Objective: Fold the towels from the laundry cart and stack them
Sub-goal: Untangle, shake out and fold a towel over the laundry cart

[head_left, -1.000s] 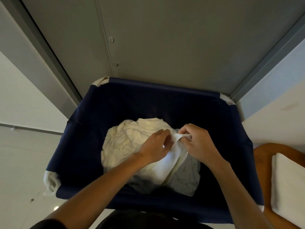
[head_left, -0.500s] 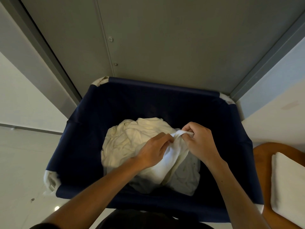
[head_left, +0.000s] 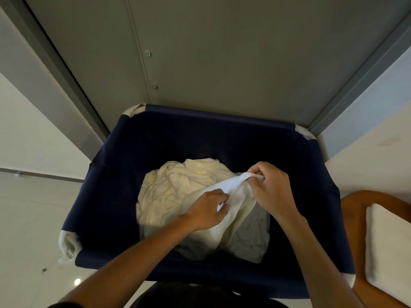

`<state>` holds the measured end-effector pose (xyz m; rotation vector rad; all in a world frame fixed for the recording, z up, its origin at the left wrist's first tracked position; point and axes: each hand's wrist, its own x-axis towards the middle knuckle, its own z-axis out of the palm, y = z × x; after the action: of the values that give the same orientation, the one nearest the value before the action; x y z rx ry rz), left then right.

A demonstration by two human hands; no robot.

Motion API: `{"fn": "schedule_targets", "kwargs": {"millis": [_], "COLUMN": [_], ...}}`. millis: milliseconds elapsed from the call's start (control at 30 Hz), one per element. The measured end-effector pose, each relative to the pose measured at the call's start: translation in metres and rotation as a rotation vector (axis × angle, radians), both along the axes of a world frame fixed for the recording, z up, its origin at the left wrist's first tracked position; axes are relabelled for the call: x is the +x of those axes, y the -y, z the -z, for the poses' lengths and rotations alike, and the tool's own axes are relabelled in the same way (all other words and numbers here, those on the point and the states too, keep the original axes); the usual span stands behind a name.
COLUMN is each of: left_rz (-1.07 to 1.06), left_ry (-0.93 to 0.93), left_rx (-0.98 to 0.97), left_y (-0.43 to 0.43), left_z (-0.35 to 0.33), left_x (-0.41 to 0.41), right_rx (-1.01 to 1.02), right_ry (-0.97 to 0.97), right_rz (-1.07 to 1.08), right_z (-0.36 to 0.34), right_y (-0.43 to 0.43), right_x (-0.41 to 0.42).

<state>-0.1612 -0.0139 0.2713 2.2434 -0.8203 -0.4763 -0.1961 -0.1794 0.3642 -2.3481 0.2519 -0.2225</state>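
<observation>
1. The blue laundry cart (head_left: 106,196) holds a pile of towels (head_left: 178,192) in its middle, with bare cloth all around.
2. The left hand (head_left: 205,210) pinches one white towel (head_left: 235,196) low down; the right hand (head_left: 272,190) grips its top end, above the pile.
3. A folded towel (head_left: 387,245) lies on the wooden table (head_left: 355,207) by the cart's right edge.
4. A gray door (head_left: 222,63) stands behind the far edge.

Housekeeping or laundry service area, as I read it from my remote feed. A navy canvas laundry cart (head_left: 106,196) holds crumpled white towels (head_left: 178,192). Behind the cart is a grey riveted metal panel (head_left: 222,52), left of it glossy pale floor (head_left: 33,218), and right of it a wooden bench (head_left: 353,223) bearing a folded towel (head_left: 391,252).
</observation>
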Motion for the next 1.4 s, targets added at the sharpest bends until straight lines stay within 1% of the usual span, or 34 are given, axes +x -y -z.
{"fn": "schedule_targets", "kwargs": {"millis": [67, 133, 200, 267, 333, 467, 567, 700, 867, 1100, 1167, 1267, 1333, 1400], "left_rz": [-0.073, -0.150, -0.171, -0.136, -0.102, -0.093, -0.061, -0.037, -0.008, -0.184, -0.160, -0.069, -0.035, -0.048], "left_ry": [0.023, 0.076, 0.138, 0.185, 0.188, 0.040, 0.014, -0.040, -0.136, -0.038, 0.009, 0.039, 0.020, -0.016], "left_rx": [-0.060, -0.170, -0.207, -0.185, -0.162, -0.112, -0.098, -0.051, 0.020, -0.066, -0.033, 0.030, 0.079, 0.136], "left_y": [-0.007, -0.017, -0.023, -0.023, -0.020, -0.007, 0.001, 0.007, 0.004, -0.027, -0.036, -0.042, -0.045, -0.051], "left_z": [-0.006, -0.021, -0.039, -0.054, -0.057, -0.044, -0.028, -0.012, 0.008, 0.002, -0.002, 0.000, 0.009, 0.021], "left_x": [0.011, 0.028, 0.043, 0.049, 0.047, 0.026, 0.009, -0.002, 0.000, 0.032, 0.040, 0.042, 0.040, 0.037], "right_rx": [-0.032, -0.078, -0.119, -0.097, -0.017, 0.124, 0.187, 0.201, 0.170, 0.119, 0.123, 0.147, 0.159, 0.167], "right_ry": [0.030, 0.054, 0.097, 0.162, 0.210, 0.231, 0.243, 0.266, 0.296, 0.257, 0.246, 0.248, 0.264, 0.290], "right_rz": [0.025, 0.046, 0.059, 0.082, 0.117, 0.151, 0.162, 0.153, 0.173, 0.322, 0.341, 0.336, 0.324, 0.328], "right_z": [0.001, 0.002, 0.000, -0.007, -0.017, -0.031, -0.037, -0.040, -0.039, -0.033, -0.032, -0.031, -0.030, -0.029], "right_y": [0.008, 0.015, 0.018, 0.017, 0.012, -0.002, -0.010, -0.014, -0.008, 0.026, 0.031, 0.028, 0.024, 0.024], "right_x": [-0.001, -0.002, -0.002, 0.001, 0.003, 0.007, 0.008, 0.008, 0.007, 0.003, 0.003, 0.005, 0.006, 0.007]}}
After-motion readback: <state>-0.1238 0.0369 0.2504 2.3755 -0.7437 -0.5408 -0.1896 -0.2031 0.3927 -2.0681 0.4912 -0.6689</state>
